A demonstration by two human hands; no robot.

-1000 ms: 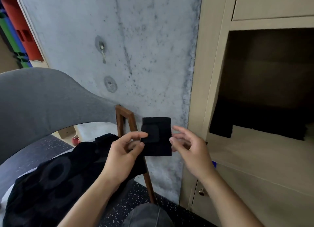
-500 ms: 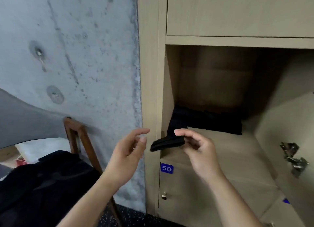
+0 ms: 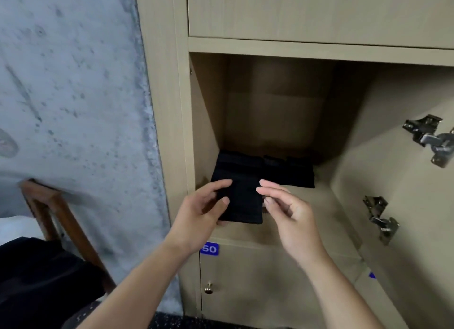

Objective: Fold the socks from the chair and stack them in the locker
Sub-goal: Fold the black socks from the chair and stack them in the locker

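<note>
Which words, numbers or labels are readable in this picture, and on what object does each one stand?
"50": white digits on a blue tag, at the top left corner of the lower locker door.
A second blue tag, at the right on the open door: mostly hidden, not readable.
No other text is visible.

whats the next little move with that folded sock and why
Probably carry the folded sock deeper into the locker and set it on the stack of socks at the back. The left hand grips it at the opening, above the front of the shelf; the right hand hovers beside it, fingers loose, ready to steady it.
</note>
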